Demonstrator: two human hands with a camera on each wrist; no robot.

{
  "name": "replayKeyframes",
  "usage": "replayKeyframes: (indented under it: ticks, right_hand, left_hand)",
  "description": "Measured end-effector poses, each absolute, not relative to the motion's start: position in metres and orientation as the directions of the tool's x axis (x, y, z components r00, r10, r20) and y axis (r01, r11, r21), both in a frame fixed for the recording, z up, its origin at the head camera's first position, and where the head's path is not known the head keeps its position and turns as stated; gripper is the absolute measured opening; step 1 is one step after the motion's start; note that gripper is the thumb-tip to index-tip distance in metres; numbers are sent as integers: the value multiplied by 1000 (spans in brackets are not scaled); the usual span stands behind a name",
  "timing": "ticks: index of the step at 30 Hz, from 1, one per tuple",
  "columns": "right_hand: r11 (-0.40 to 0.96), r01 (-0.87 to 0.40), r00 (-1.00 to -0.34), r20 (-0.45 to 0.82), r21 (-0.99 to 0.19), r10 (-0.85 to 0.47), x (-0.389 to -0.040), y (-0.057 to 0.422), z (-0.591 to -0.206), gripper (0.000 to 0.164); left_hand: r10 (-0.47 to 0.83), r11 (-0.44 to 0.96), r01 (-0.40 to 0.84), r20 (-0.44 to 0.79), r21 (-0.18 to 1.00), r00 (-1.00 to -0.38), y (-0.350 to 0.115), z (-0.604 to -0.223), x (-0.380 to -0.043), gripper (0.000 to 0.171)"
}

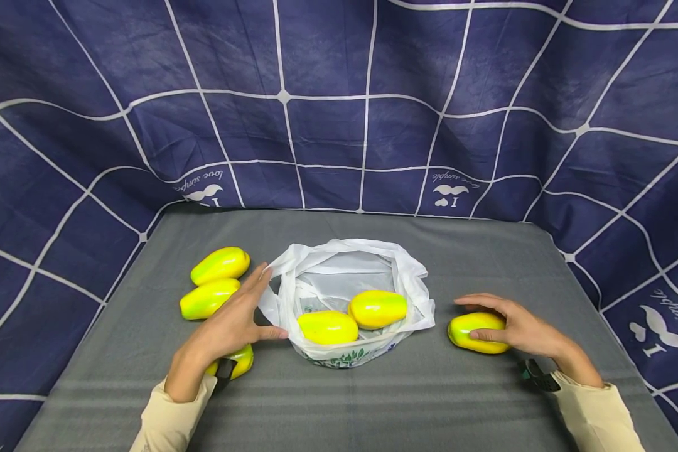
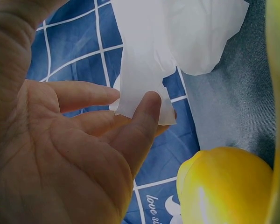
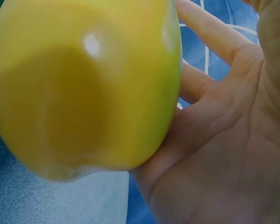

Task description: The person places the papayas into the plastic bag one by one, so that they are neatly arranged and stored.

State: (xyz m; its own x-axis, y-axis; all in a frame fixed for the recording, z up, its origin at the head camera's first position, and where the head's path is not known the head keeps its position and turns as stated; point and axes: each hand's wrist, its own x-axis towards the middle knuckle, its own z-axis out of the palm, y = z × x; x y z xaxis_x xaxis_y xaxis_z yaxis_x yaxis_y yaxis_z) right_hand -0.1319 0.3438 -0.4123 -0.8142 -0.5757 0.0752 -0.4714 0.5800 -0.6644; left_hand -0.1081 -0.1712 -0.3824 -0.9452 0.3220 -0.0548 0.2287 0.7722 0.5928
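A white plastic bag (image 1: 339,247) stands with its mouth spread, and two yellow papayas (image 1: 377,309) lie inside. My left hand (image 1: 231,323) is at the bag's left side, its thumb tip at the rim. In the left wrist view a strip of the bag (image 2: 142,60) passes between the fairly straight fingers (image 2: 147,112). Right of the bag, my right hand (image 1: 511,323) holds a yellow-green papaya (image 1: 462,329), with its thumb over the near side and its fingers along the far side. The right wrist view shows that papaya (image 3: 84,93) against the palm.
Two more papayas (image 1: 220,265) lie left of the bag, beyond my left hand. Another papaya (image 1: 242,362) is partly hidden under the left wrist. Grey cloth (image 1: 367,408) covers the table, and a blue checked curtain (image 1: 328,132) surrounds its back and sides.
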Motion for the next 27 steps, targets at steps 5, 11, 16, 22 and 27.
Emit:
replayKeyframes:
  ticks: [5,11,16,22,27]
  right_hand:
    - [605,-485,-816,78,-631,-573,-131,344,-413,53]
    - [624,-491,-817,74,-608,-571,-129,345,-414,50]
    - [641,-488,-824,70,-592,-562,-129,345,-416,46]
    - [673,-426,-848,9,-604,-530,-129,345,-419,44]
    - [690,-371,-866,-37,-621,-499,-129,346,-420,43]
  left_hand:
    - [322,776,230,-55,588,-945,-171,-382,-109,117]
    - [322,776,230,-55,587,-945,-171,-382,-109,117]
    - [323,775,230,-57,589,-945,-171,-383,-109,117]
    - [330,768,240,-46,593,-943,-171,-384,-109,117]
    - [337,759,249,-37,601,-941,-172,-384,-108,116]
